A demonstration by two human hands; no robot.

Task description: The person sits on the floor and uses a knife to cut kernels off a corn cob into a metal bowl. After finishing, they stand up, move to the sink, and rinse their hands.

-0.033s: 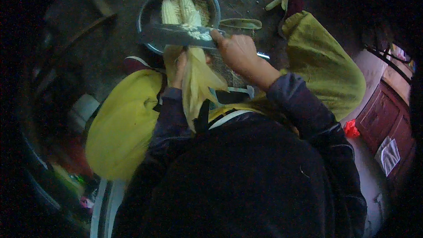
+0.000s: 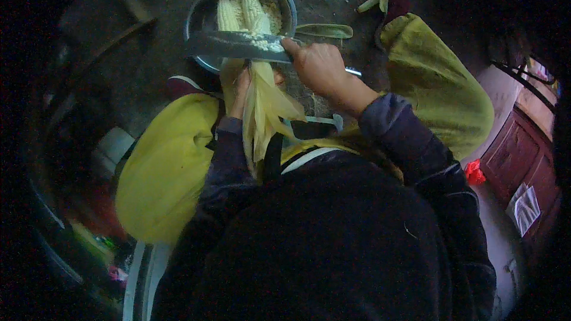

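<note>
My right hand [image 2: 320, 66] is closed round the handle of a wide-bladed knife [image 2: 223, 47]. The blade lies crosswise over the ears of corn, and pale cut kernels [image 2: 266, 44] cling to it near my thumb. Below the blade my left hand [image 2: 242, 86] is closed on the pulled-back corn husks [image 2: 264, 104], which hang toward my lap; most of its fingers are hidden. Two pale ears of corn [image 2: 250, 9] stick out beyond the blade, over a round metal basin [image 2: 289, 9]. Loose kernels [image 2: 272, 12] lie in the basin.
The basin stands on a dark floor between my feet. To its right lies a strip of husk [image 2: 326, 31], and another husk piece [image 2: 370, 4] is near my right shoe [image 2: 397, 3]. A dark red panelled door or cabinet [image 2: 514, 148] and a red bag [image 2: 474, 172] are at the right.
The knife and my right hand have shifted very slightly up and left. The hanging husks have swung a little to the left and bunched together.
</note>
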